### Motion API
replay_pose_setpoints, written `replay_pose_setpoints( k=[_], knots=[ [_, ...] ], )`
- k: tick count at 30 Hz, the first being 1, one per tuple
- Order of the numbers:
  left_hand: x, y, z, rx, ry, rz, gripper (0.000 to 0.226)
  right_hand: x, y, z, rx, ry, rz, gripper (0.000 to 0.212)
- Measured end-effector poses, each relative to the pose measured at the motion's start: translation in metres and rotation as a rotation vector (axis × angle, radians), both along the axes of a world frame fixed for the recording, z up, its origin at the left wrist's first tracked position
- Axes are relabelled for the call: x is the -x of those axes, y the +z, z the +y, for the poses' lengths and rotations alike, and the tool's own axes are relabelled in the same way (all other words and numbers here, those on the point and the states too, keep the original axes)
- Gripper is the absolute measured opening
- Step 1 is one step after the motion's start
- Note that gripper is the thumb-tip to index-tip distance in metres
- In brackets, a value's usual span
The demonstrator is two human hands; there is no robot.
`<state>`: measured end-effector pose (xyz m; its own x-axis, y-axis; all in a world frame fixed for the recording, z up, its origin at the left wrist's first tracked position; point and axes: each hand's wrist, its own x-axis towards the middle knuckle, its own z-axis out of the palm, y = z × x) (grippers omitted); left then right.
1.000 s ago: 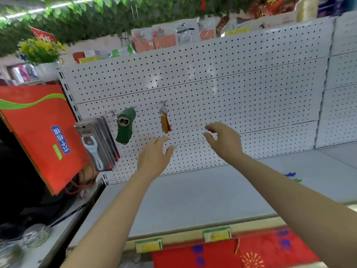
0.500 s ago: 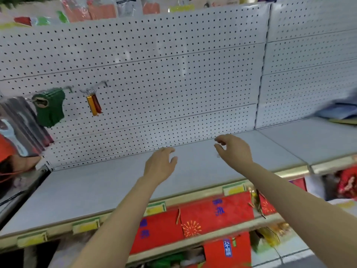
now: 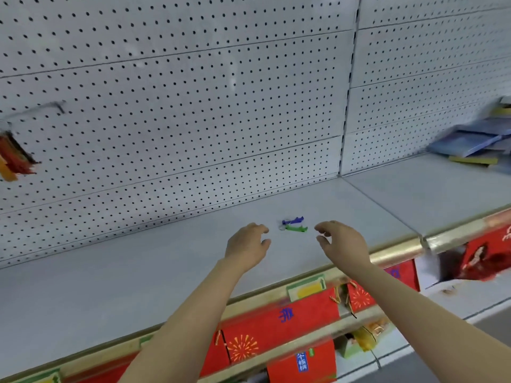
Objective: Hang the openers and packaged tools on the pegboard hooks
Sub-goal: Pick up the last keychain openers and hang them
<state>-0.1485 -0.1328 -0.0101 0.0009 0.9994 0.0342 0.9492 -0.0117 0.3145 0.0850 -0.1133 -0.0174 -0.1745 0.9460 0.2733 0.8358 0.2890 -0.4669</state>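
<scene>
Two small openers lie side by side on the grey shelf (image 3: 138, 272), a blue opener (image 3: 293, 220) behind a green opener (image 3: 295, 228). My left hand (image 3: 247, 246) hovers just left of them, fingers curled and apart, holding nothing. My right hand (image 3: 341, 241) hovers just right of them, also empty with fingers apart. A white pegboard (image 3: 193, 106) rises behind the shelf. At its left edge a bare metal hook (image 3: 41, 109) sticks out, and below it hang orange and red openers (image 3: 13, 158), blurred.
Blue and yellow flat packages (image 3: 475, 146) are piled on the neighbouring shelf at the right. A gold shelf edge with price tags (image 3: 307, 290) runs along the front. Red boxes (image 3: 279, 319) fill the shelves below.
My view has swung right and down; the green opener and packaged tools on the left hooks have left the frame. Both hands have dropped toward the shelf, now flanking the two small openers.
</scene>
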Motion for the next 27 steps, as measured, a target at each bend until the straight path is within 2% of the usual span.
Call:
replay_pose_setpoints(
  k=[8,16,21,27],
  knots=[
    [-0.007,-0.022,0.087,0.044,-0.063,0.022,0.037,0.019,-0.029,0.063,0.031,0.045,-0.063,0.025],
    [-0.019,-0.031,0.142,0.088,-0.133,0.036,0.031,0.038,-0.055,0.092,0.003,0.12,-0.074,0.021],
    [-0.024,-0.039,0.162,0.197,-0.135,0.043,0.025,0.038,-0.059,0.106,-0.109,0.164,-0.113,0.031],
    [-0.027,-0.036,0.175,0.281,-0.135,0.018,0.012,0.043,-0.063,0.114,-0.104,0.263,-0.116,0.036]
  ],
)
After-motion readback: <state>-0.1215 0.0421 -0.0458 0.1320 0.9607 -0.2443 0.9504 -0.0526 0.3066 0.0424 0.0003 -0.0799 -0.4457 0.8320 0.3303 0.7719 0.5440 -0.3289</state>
